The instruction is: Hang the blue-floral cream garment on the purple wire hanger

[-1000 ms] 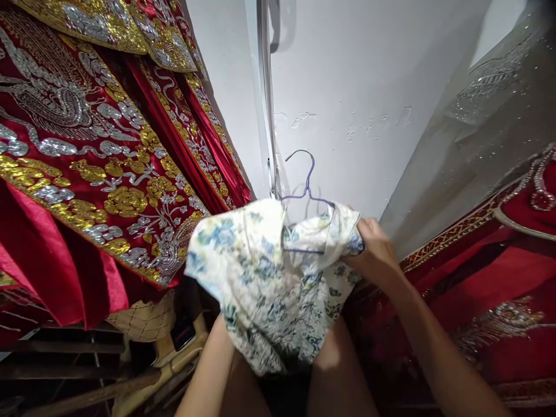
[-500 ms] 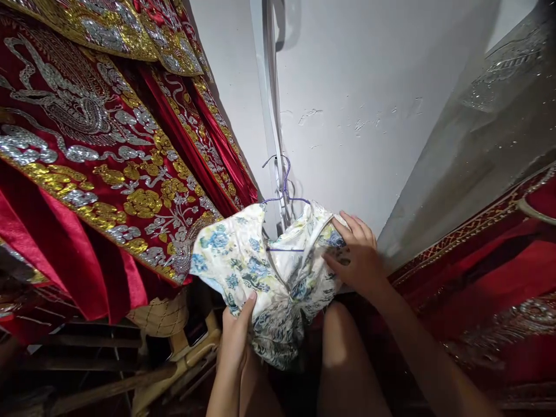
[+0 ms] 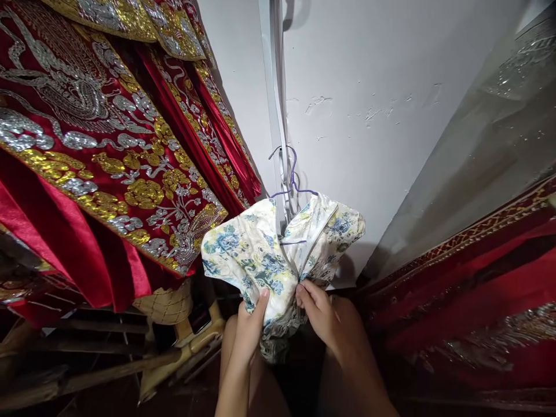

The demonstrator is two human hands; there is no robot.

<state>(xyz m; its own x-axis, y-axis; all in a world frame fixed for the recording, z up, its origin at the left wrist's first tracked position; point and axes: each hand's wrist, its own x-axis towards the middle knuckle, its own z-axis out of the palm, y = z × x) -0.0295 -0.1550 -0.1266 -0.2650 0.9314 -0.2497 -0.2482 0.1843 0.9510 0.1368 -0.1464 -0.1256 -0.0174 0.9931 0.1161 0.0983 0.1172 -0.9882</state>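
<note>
A white dress or blouse with blue and yellow flowers (image 3: pixel 260 255) hangs in front of me on a purple hanger (image 3: pixel 293 184), whose hook points up by the wall. My left hand (image 3: pixel 252 315) grips the garment's left side near the waist, thumb on the front and fingers behind the cloth. At the bottom of the V-neck, my right hand (image 3: pixel 318 307) pinches the fabric between thumb and fingers. Both short sleeves spread outward. Below my hands the gathered lower part of the garment drops into shadow between my legs.
Red drapes with gold and silver sequin embroidery (image 3: pixel 143 174) hang on the left. Beneath them stand a bamboo frame (image 3: pixel 191 359) and a woven basket (image 3: pixel 167 304). A pale strap (image 3: pixel 278 87) runs down the white wall (image 3: pixel 369 69). More red embroidered cloth (image 3: pixel 486 301) lies on the right.
My right hand has left the right shoulder and sleeve and come down to the bottom of the neckline, pinching there. The left hand keeps its hold. The view has shifted slightly.
</note>
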